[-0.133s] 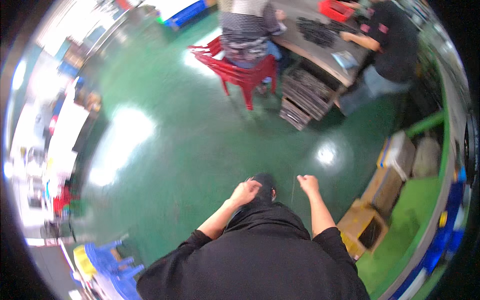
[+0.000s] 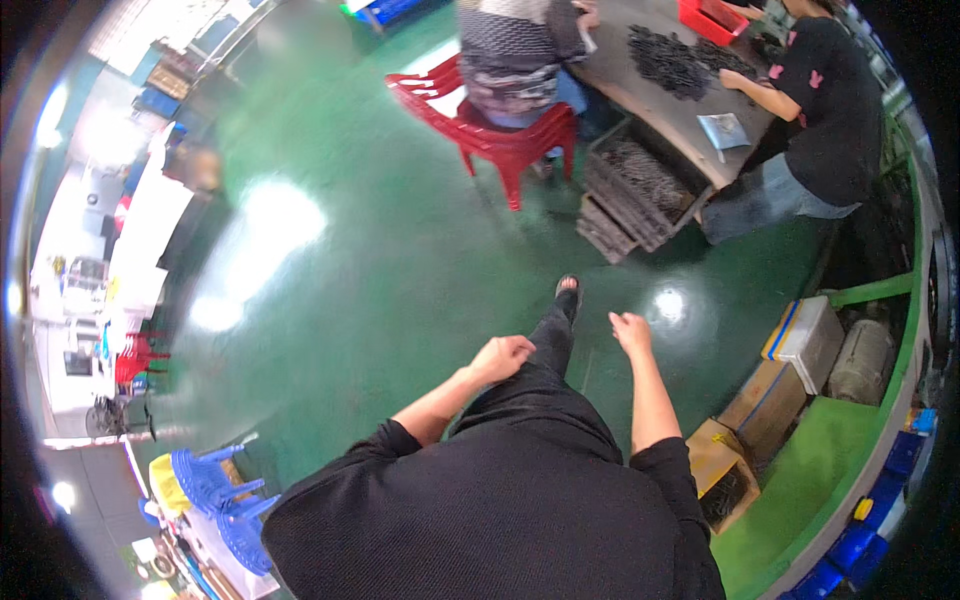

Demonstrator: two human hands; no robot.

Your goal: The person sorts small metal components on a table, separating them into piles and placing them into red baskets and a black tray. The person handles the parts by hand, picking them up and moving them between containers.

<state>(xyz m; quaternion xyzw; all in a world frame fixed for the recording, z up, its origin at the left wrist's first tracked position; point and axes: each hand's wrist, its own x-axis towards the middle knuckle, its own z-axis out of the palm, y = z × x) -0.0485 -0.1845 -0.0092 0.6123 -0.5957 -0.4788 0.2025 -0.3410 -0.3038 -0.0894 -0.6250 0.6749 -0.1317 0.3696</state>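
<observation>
My left hand [image 2: 503, 359] hangs in front of my body above my thigh, its fingers loosely curled with no object showing in them. To the right, my right hand [image 2: 630, 332] is held out over the green floor [image 2: 400, 290], its fingers folded in and nothing visible inside. Neither hand touches anything that I can see. One leg is stretched forward, with an open-toed shoe [image 2: 568, 287] on its foot.
Ahead, a person sits on red plastic chairs [image 2: 510, 145] at a table [image 2: 640, 100] bearing dark parts. Another person works on its right side. A crate [image 2: 640, 180] stands below. Cartons [image 2: 765, 400] line a green shelf [image 2: 820, 470] at right; blue stools [image 2: 215, 490] stand lower left.
My leg has swung forward, bringing the foot farther out. Both hands have shifted slightly: the left a little up and right, the right up. The table and chairs appear farther right in view.
</observation>
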